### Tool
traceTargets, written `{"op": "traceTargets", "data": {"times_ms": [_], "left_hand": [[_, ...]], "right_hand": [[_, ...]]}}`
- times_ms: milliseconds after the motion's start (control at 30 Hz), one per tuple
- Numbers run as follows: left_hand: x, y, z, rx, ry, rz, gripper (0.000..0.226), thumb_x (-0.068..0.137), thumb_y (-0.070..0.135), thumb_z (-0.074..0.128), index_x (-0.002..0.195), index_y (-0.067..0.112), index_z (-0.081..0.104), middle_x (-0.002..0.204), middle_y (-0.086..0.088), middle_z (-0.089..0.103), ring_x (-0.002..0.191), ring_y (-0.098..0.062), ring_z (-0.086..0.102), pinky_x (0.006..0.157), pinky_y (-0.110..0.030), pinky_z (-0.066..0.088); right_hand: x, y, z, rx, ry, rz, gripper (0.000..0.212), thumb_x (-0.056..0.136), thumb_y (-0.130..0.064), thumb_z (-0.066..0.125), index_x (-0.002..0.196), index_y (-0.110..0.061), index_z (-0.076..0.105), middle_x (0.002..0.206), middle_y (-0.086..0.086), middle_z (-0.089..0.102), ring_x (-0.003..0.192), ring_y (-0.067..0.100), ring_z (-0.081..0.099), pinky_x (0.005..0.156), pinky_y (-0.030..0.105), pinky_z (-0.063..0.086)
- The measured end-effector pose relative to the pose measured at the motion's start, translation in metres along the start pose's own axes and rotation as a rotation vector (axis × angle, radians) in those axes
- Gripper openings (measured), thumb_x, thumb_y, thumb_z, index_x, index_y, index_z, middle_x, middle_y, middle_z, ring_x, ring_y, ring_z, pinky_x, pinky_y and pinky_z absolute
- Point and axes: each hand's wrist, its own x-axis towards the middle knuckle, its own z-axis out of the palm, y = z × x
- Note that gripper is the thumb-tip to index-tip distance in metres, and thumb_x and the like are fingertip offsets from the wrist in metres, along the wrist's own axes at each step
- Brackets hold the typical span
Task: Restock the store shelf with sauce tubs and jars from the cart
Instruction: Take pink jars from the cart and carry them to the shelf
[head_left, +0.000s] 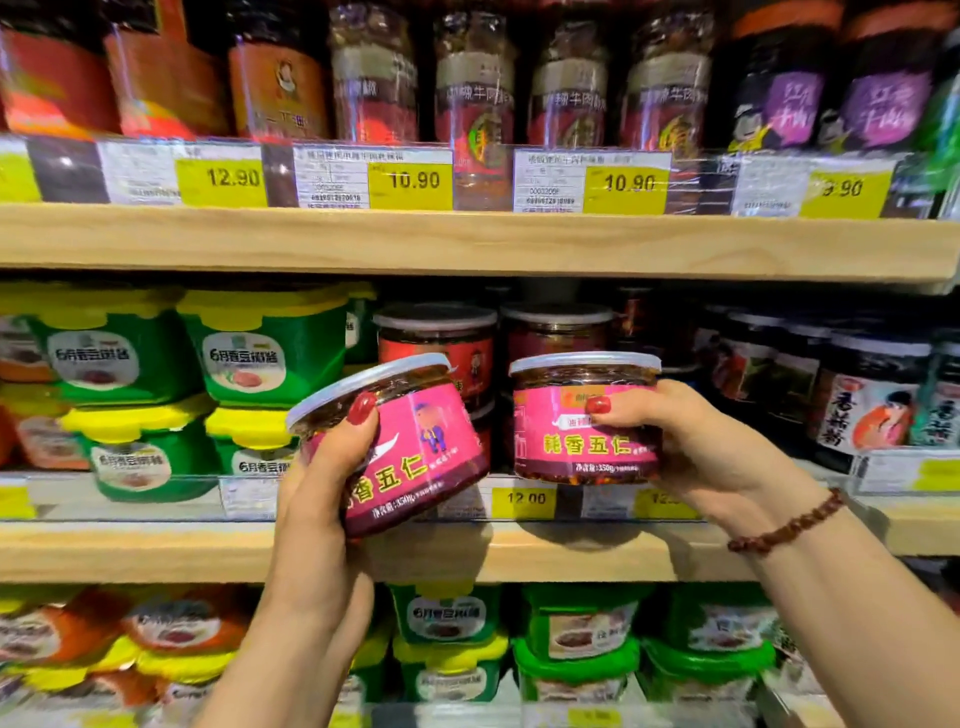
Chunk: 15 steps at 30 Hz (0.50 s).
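Two round sauce jars with pink labels and clear lids are held up in front of the middle shelf (467, 551). My left hand (322, 483) grips the left pink jar (415, 447), which tilts to the left. The right pink jar (587, 421) stands upright at the shelf's front edge, gripped from the side by my right hand (701, 447). Behind them on the middle shelf stand red-labelled jars (441, 338) of the same shape. The cart is out of view.
Green tubs with yellow lids (260, 348) are stacked at the left of the middle shelf; dark jars (862, 395) fill its right. The upper shelf (467, 244) carries tall jars and yellow price tags. More green and orange tubs fill the lower shelf.
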Motion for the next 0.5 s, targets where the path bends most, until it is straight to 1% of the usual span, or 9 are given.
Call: {"op": "traceTargets", "data": {"times_ms": [67, 133, 167, 233, 267, 367, 400, 467, 500], "left_hand": [[0.0, 0.001, 0.002, -0.005, -0.011, -0.002, 0.023, 0.065, 0.031, 0.059, 0.086, 0.021, 0.061, 0.063, 0.006, 0.068, 0.054, -0.005, 0.064, 0.05, -0.018, 0.054], [0.001, 0.0, 0.0, 0.002, 0.001, -0.001, 0.021, 0.065, 0.031, 0.059, 0.083, 0.022, 0.061, 0.062, 0.006, 0.067, 0.054, -0.005, 0.064, 0.051, -0.018, 0.054], [0.001, 0.0, -0.001, 0.0, -0.003, -0.003, 0.021, 0.065, 0.032, 0.059, 0.083, 0.022, 0.061, 0.063, 0.006, 0.067, 0.054, -0.005, 0.064, 0.051, -0.019, 0.054], [0.001, 0.001, 0.0, 0.022, -0.002, -0.016, 0.025, 0.063, 0.037, 0.061, 0.083, 0.022, 0.063, 0.066, 0.006, 0.068, 0.057, -0.007, 0.065, 0.053, -0.02, 0.053], [0.002, 0.0, -0.002, 0.031, 0.002, -0.019, 0.028, 0.062, 0.039, 0.061, 0.084, 0.023, 0.063, 0.067, 0.006, 0.068, 0.057, -0.007, 0.065, 0.053, -0.02, 0.053], [0.001, 0.002, 0.001, 0.0, 0.011, -0.02, 0.032, 0.062, 0.035, 0.07, 0.091, 0.023, 0.062, 0.068, 0.006, 0.068, 0.058, -0.007, 0.065, 0.054, -0.02, 0.054], [0.001, 0.002, 0.001, 0.003, 0.017, -0.02, 0.034, 0.062, 0.033, 0.072, 0.093, 0.022, 0.061, 0.069, 0.006, 0.069, 0.059, -0.007, 0.066, 0.055, -0.019, 0.054], [0.0, 0.003, 0.002, 0.012, 0.028, -0.013, 0.037, 0.06, 0.036, 0.071, 0.092, 0.022, 0.061, 0.067, 0.007, 0.068, 0.058, -0.007, 0.065, 0.052, -0.016, 0.053], [-0.001, 0.004, 0.003, 0.011, 0.029, -0.007, 0.036, 0.059, 0.038, 0.067, 0.091, 0.022, 0.061, 0.066, 0.007, 0.068, 0.057, -0.006, 0.065, 0.05, -0.015, 0.052]], "right_hand": [[0.001, 0.0, 0.002, -0.026, -0.002, -0.012, 0.037, 0.041, -0.015, 0.078, 0.078, -0.01, 0.077, 0.082, 0.012, 0.074, 0.072, 0.02, 0.072, 0.055, 0.026, 0.055], [0.001, 0.001, 0.003, -0.02, 0.018, -0.015, 0.031, 0.048, -0.006, 0.076, 0.078, -0.009, 0.076, 0.081, 0.012, 0.074, 0.071, 0.02, 0.072, 0.055, 0.026, 0.054], [0.002, 0.002, 0.004, -0.019, 0.039, -0.01, 0.032, 0.052, -0.006, 0.073, 0.083, -0.009, 0.075, 0.082, 0.011, 0.074, 0.072, 0.019, 0.072, 0.055, 0.026, 0.055], [0.005, 0.004, 0.005, -0.03, 0.081, 0.008, 0.047, 0.053, -0.008, 0.073, 0.1, -0.005, 0.069, 0.087, 0.011, 0.074, 0.075, 0.019, 0.073, 0.057, 0.027, 0.055], [0.008, 0.004, 0.005, -0.04, 0.095, 0.014, 0.051, 0.053, -0.008, 0.074, 0.103, -0.004, 0.067, 0.087, 0.011, 0.075, 0.075, 0.019, 0.073, 0.057, 0.028, 0.056], [0.016, 0.002, 0.006, -0.098, 0.134, 0.051, 0.054, 0.045, -0.002, 0.082, 0.097, -0.003, 0.068, 0.084, 0.01, 0.074, 0.076, 0.02, 0.072, 0.063, 0.03, 0.055], [0.019, 0.002, 0.005, -0.123, 0.144, 0.071, 0.052, 0.042, -0.005, 0.083, 0.092, -0.004, 0.069, 0.082, 0.009, 0.074, 0.076, 0.019, 0.071, 0.064, 0.03, 0.055], [0.027, 0.005, 0.003, -0.155, 0.175, 0.112, 0.047, 0.045, -0.011, 0.08, 0.09, -0.006, 0.069, 0.076, 0.006, 0.074, 0.073, 0.017, 0.07, 0.062, 0.029, 0.054], [0.03, 0.007, 0.002, -0.158, 0.19, 0.139, 0.046, 0.049, -0.01, 0.08, 0.093, -0.006, 0.068, 0.073, 0.004, 0.074, 0.071, 0.017, 0.07, 0.061, 0.028, 0.053]]}}
